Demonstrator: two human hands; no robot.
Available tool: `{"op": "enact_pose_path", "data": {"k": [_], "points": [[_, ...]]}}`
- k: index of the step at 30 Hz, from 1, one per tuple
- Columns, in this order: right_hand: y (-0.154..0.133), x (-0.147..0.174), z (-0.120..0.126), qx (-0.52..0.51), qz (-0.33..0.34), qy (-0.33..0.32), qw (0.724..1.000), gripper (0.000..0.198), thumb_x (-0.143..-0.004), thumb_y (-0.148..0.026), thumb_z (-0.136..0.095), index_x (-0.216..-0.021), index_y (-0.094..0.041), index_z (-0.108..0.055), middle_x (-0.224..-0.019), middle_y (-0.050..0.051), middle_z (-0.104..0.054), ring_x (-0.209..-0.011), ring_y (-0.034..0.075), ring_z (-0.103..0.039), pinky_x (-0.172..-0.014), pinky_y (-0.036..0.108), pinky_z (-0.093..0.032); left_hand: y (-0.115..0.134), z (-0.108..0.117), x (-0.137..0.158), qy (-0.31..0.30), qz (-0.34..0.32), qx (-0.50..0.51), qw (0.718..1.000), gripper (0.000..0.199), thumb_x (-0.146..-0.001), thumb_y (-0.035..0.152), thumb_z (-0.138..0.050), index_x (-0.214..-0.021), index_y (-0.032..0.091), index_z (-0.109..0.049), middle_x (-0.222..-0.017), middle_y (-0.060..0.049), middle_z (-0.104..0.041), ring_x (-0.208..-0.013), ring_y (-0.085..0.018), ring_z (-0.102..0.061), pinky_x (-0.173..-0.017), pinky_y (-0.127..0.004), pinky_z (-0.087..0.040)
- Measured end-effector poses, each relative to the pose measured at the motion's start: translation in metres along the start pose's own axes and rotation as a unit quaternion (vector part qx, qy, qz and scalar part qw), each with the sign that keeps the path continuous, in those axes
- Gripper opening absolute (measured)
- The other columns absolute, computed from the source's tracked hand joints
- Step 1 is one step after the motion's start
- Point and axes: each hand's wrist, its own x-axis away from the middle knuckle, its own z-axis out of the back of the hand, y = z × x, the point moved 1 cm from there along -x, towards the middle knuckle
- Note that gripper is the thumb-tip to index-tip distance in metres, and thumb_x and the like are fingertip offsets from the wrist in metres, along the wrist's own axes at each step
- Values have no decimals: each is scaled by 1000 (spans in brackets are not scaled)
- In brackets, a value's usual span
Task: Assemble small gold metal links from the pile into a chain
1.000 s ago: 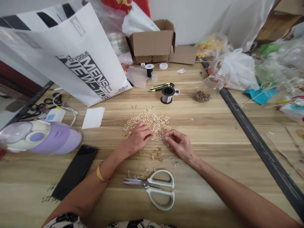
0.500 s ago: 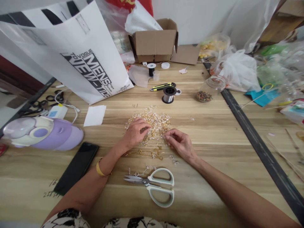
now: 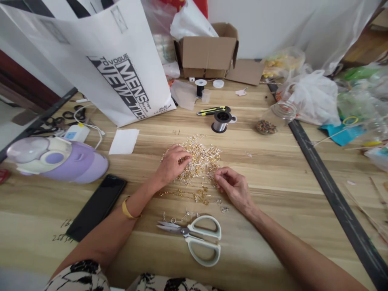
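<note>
A heap of small gold and silver jewelry pieces (image 3: pixel 200 155) lies on the wooden table in front of me. At its left side rests my left hand (image 3: pixel 174 163), thumb and fingertips drawn together; anything between them is too small to make out. My right hand (image 3: pixel 232 184) is at the heap's lower right edge, thumb and forefinger pinched, and what they hold is likewise unclear. Nearer to me lie gold chains (image 3: pixel 184 195), a small silver chain (image 3: pixel 222 207) and another silver chain (image 3: pixel 182 218). Scissors with pale handles (image 3: pixel 194 234) lie below the chains, blades pointing left.
Behind the heap are a wire spool (image 3: pixel 220 122), a utility knife (image 3: pixel 214 110) and a jar of beads (image 3: pixel 271 121). A phone (image 3: pixel 97 206) and a purple bottle (image 3: pixel 69 161) are at left. A large white bag (image 3: pixel 121 60) and a cardboard box (image 3: pixel 209 52) stand behind.
The camera view has shifted slightly, so the background items appear a little further right. Both hands stay at the heap with nearly the same finger positions.
</note>
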Motion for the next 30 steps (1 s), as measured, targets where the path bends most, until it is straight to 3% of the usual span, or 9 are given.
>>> {"op": "enact_pose_path", "data": {"k": [6, 14, 19, 30], "points": [[-3, 0, -1, 36, 20, -5, 999, 22, -83, -37, -60, -83, -15, -60, -64, 0, -53, -53, 10, -44, -49, 23, -37, -2, -7, 3, -30, -35, -63, 997, 23, -85, 16, -56, -106, 19, -66, -93, -6, -59, -92, -20, -50, -85, -37, -43], [-5, -4, -2, 61, 17, -20, 998, 20, -85, -36, -57, -83, -15, -59, -66, 0, -54, -54, 11, -44, -49, 23, -36, 7, -5, 0, -71, -46, -50, 995, 16, -89, 17, -52, -81, 15, -66, -81, -5, -59, -87, -19, -49, -84, -36, -43], [-8, -7, -5, 146, 70, -53, 985, 16, -87, -30, -54, -81, -16, -60, -72, 2, -55, -61, 12, -46, -53, 23, -36, 6, -4, 1, -91, -69, -31, 993, 16, -89, 18, -52, -80, 15, -65, -81, -5, -61, -86, -18, -50, -83, -34, -43], [-16, -26, -7, 235, 126, -99, 959, 11, -88, -20, -49, -84, -17, -60, -72, 2, -56, -61, 12, -49, -56, 24, -39, -1, -6, 2, -34, -26, 77, 996, 9, -83, 12, -59, -84, 17, -67, -80, -4, -68, -82, -17, -58, -74, -31, -47]]}}
